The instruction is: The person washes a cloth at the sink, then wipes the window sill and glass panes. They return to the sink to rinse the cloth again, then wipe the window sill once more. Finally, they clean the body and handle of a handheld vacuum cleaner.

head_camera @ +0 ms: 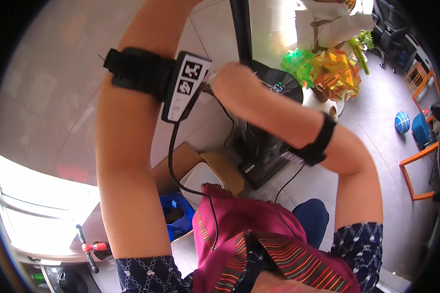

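My left forearm rises along the left side and leaves the frame at the top, so my left hand is out of view. A black strap holds a device with printed square markers (185, 88) on that forearm. My right hand (233, 82) is raised just right of this device, its back towards the camera. Its fingers are hidden, and I cannot tell whether it holds anything. A black cable (224, 110) hangs below it. Behind my right forearm stands a black appliance with a small lit display (277, 88), beside a black upright pole (241, 33).
Below are a cardboard box (225, 174), a white container (201, 179) and a blue bag (185, 221). Orange foil (337, 75) and green foil decorations (297, 65) stand at upper right. Farther right are a blue ball (402, 122) and an orange frame (407, 179).
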The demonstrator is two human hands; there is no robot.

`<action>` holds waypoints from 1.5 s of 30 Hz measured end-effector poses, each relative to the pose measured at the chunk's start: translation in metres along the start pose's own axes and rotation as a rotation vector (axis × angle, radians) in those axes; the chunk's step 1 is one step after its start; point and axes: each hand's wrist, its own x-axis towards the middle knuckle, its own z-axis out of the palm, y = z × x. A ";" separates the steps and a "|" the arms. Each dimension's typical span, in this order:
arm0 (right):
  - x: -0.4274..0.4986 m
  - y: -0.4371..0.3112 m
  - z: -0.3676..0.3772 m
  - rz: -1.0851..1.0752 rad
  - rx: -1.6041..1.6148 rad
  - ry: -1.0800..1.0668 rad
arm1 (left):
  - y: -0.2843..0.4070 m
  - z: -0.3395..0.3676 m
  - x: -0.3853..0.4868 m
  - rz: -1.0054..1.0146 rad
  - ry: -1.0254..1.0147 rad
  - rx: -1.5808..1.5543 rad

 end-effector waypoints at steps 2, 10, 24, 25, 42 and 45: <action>0.002 -0.022 0.007 0.133 -0.019 0.072 | -0.004 0.001 -0.003 -0.058 0.083 -0.012; -0.073 -0.038 0.021 -0.081 0.002 0.437 | 0.000 0.001 -0.010 -0.003 0.068 -0.032; -0.113 0.022 0.059 0.229 0.653 1.094 | -0.100 -0.013 -0.099 -0.175 0.080 0.220; -0.111 0.021 0.073 0.289 0.794 1.103 | -0.105 -0.012 -0.096 -0.205 0.159 0.266; -0.097 -0.067 0.157 0.862 1.588 1.291 | -0.095 0.005 -0.086 -0.093 0.384 0.147; -0.082 -0.060 0.120 0.799 0.997 1.310 | -0.088 0.004 -0.079 -0.121 0.356 0.203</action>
